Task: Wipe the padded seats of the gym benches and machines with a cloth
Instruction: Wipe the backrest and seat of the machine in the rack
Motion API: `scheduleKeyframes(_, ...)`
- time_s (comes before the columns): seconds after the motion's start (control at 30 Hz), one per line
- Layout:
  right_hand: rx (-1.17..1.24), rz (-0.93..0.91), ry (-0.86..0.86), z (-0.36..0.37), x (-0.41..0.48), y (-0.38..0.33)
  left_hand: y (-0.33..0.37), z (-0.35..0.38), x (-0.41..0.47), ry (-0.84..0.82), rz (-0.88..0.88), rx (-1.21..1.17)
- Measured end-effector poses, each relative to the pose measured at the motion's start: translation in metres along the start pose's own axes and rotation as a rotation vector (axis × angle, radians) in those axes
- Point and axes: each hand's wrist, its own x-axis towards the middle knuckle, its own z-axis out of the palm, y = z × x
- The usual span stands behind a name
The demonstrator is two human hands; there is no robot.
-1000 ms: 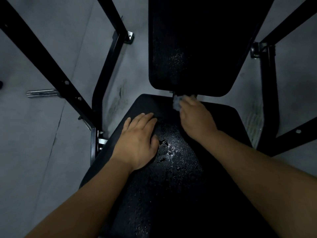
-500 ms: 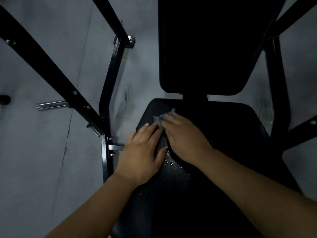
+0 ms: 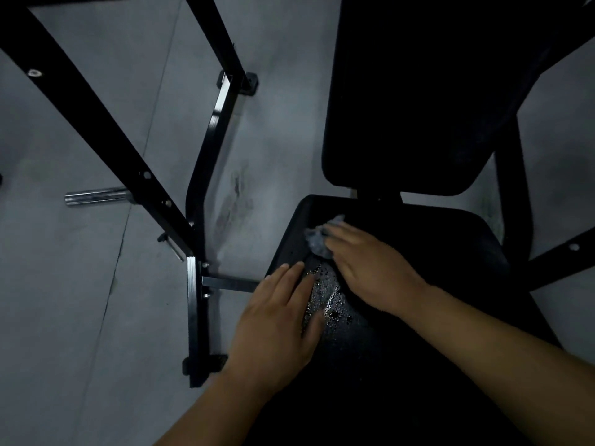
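Note:
A black padded bench seat (image 3: 444, 252) fills the lower right, with wet droplets shining on it between my hands. My right hand (image 3: 370, 268) presses a crumpled grey cloth (image 3: 317, 241) onto the seat near its far left corner; most of the cloth is hidden under the fingers. My left hand (image 3: 280, 320) lies flat and spread on the seat's left edge, holding nothing. The black padded backrest (image 3: 415, 91) rises just beyond the seat.
Black steel frame bars (image 3: 106, 140) cross the left side, with an upright post (image 3: 194, 317) and a bracket close to my left hand. A chrome peg (image 3: 96, 196) sticks out at left. More frame bars (image 3: 560, 255) stand at right. The floor (image 3: 80, 317) is grey concrete.
My right hand has carried the cloth from the seat's far middle, under the backrest, leftward to the far left corner. The view has shifted left. My left hand stays flat on the seat.

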Motion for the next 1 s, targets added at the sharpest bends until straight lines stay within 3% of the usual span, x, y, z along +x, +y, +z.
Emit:
scheduleKeyframes(0.17, -0.027, 0.235, 0.06, 0.011, 0.069, 0.018, 0.001, -0.001, -0.004, 0.056, -0.043, -0.009)
scheduleKeyframes(0.27, -0.031, 0.104, 0.037, 0.022, 0.072, -0.021, 0.002, -0.002, -0.01, 0.066, -0.05, -0.016)
scheduleKeyframes(0.37, 0.018, -0.064, -0.043, 0.008, 0.009, -0.015, -0.003, -0.001, -0.02, 0.059, -0.021, -0.028)
scheduleKeyframes(0.53, -0.034, 0.236, 0.074, 0.005, 0.02, 0.021, -0.01, -0.004, -0.025, 0.059, -0.028, -0.059)
scheduleKeyframes(0.63, -0.069, 0.041, 0.064, 0.027, 0.034, -0.049, -0.014, -0.009, -0.032, 0.058, -0.038, -0.064)
scheduleKeyframes(0.73, 0.049, -0.09, 0.04, 0.027, -0.026, -0.08, -0.019, -0.012, -0.043, 0.092, 0.005, -0.083)
scheduleKeyframes(0.83, 0.002, 0.043, 0.033, 0.013, -0.056, -0.049, -0.021, -0.012, -0.051, 0.119, 0.026, -0.085)
scheduleKeyframes(0.93, -0.007, 0.207, 0.057, 0.015, -0.009, -0.039, -0.019, -0.009, -0.05, 0.136, -0.003, -0.103)
scheduleKeyframes(1.0, -0.029, 0.15, 0.056, 0.028, -0.001, -0.07, -0.018, -0.008, -0.051, 0.122, -0.021, -0.127)
